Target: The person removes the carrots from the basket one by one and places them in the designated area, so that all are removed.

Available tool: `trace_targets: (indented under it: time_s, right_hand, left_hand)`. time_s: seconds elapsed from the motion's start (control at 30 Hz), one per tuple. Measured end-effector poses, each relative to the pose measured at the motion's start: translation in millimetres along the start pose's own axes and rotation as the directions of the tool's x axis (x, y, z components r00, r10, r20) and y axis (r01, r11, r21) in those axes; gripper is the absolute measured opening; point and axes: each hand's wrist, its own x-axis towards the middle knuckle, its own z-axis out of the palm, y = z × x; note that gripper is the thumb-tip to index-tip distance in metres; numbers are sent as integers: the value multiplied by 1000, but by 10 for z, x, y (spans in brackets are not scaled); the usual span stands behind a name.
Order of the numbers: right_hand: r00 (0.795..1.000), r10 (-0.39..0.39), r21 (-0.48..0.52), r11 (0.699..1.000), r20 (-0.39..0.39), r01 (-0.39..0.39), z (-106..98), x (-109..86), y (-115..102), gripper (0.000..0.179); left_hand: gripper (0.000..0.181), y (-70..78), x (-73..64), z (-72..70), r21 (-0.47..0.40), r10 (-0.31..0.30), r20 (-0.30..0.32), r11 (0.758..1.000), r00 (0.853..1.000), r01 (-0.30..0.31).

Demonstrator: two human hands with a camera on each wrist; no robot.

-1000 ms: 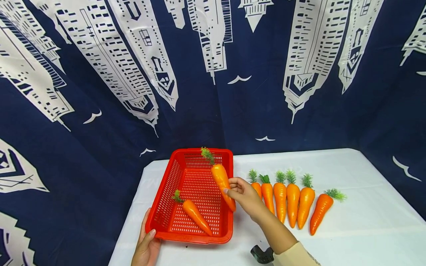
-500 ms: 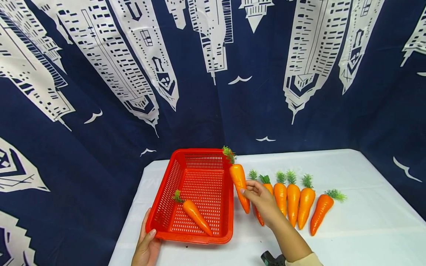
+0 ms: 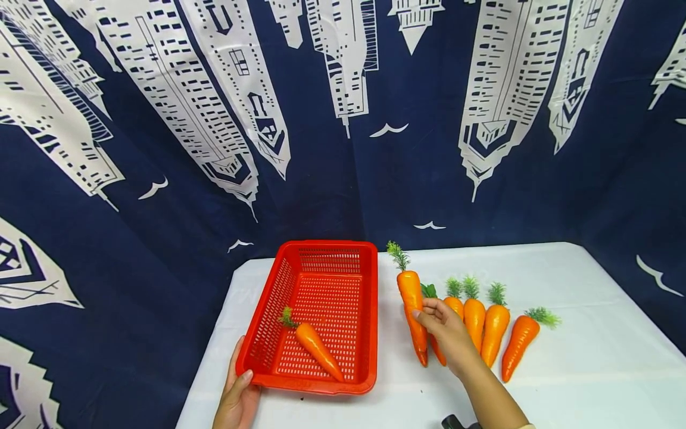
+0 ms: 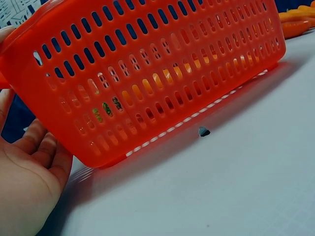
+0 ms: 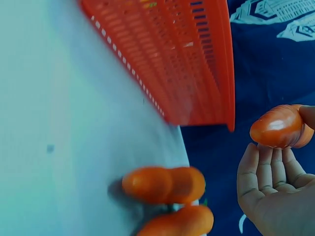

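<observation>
My left hand (image 3: 236, 396) grips the near left corner of a red plastic basket (image 3: 370, 310), thumb on the rim and fingers around the outer side. One orange carrot with a green top (image 3: 319, 353) lies slanted in the basket. To the right of the basket, my right hand (image 3: 449, 335) pinches another carrot (image 3: 410, 291) between thumb and fingers, green top pointing away. In the right wrist view, this held carrot (image 5: 278, 128) is above the table, apart from the carrots below. In the head view it overlaps the leftmost carrot of the row, mostly hiding it.
Several carrots, among them a middle one (image 3: 495, 328), lie in a row on the white table (image 3: 600, 333). The rightmost carrot (image 3: 518, 347) is tilted. A dark blue patterned cloth (image 3: 407, 179) hangs behind. A small dark speck (image 4: 204, 131) is near the basket.
My right hand has moved right with its carrot, from over the basket's right rim to above the left end of the row. My left hand and the basket have stayed in place.
</observation>
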Motion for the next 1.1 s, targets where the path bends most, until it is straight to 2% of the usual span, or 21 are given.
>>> trace_targets:
  time_s: [0.27, 0.47, 0.63, 0.87, 1.1]
  right_hand:
    - [998, 34, -58, 998, -56, -37, -243, -34, 120, 49]
    - [995, 67, -65, 995, -78, -72, -397, -36, 187, 53]
    - [992, 88, -85, 992, -96, -96, -520, -74, 238, 60]
    - [988, 104, -66, 992, -116, -112, -688, -128, 304, 65]
    - [977, 170, -59, 982, -132, -179, -882, -176, 359, 76]
  left_hand:
    - [74, -4, 2, 2, -8, 14, 20, 1000, 1000, -14]
    - [74, -4, 0, 11, -18, 25, 33, 1000, 999, -24]
    - [75, -1, -7, 9, -9, 3, 19, 1000, 1000, -2]
    - [75, 2, 0, 11, -2, -16, 3, 1000, 1000, 16]
    - [74, -5, 3, 6, -11, -8, 7, 1000, 1000, 8]
